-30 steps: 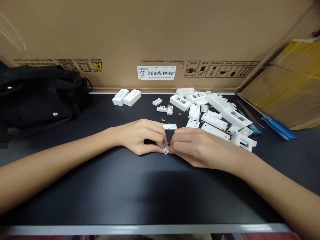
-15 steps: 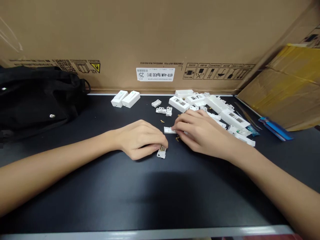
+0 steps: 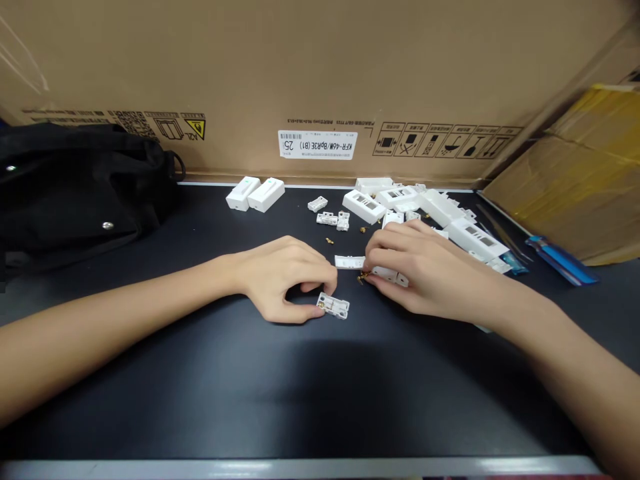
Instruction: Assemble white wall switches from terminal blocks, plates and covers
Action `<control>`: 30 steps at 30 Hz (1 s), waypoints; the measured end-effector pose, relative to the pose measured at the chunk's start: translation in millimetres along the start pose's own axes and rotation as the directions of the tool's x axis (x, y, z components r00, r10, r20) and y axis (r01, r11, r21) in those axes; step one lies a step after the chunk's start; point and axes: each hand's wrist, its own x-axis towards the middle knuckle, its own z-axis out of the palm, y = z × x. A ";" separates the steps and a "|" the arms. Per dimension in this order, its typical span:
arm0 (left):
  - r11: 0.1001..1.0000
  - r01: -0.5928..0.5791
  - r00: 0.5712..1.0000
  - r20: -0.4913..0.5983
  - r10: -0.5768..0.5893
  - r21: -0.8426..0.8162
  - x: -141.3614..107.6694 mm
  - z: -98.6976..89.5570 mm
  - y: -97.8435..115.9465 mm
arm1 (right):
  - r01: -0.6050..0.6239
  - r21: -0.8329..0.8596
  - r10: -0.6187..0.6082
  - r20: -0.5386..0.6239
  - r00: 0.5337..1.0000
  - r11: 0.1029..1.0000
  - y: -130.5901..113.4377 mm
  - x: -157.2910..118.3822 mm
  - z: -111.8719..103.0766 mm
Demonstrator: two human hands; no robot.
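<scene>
Left hand (image 3: pixel 283 277): fingers hold one end of a white base (image 3: pixel 336 306). Right hand (image 3: pixel 423 267): fingers narrow, at brass pieces (image 3: pixel 361 277); grip cannot be confirmed.

Black bag (image 3: pixel 75 193) at left, cardboard box (image 3: pixel 300 60) behind, upside-down white label (image 3: pixel 318 145), yellow-taped carton (image 3: pixel 575 180) at right
</scene>
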 end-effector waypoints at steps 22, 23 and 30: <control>1.000 0.011 1.000 0.015 -0.011 -0.010 1.5 0.4 0.6 | -0.026 0.137 0.041 -0.103 0.994 0.990 2.6 -2.5 2.1; 1.000 0.009 1.000 0.017 -0.009 -0.013 1.5 0.5 0.1 | -0.034 0.152 0.052 -0.119 0.992 0.988 2.2 -2.3 1.5; 1.000 0.011 1.000 0.007 -0.011 0.003 0.9 1.6 -0.5 | -0.059 0.293 0.081 -0.063 0.995 0.954 -6.3 -2.3 -5.3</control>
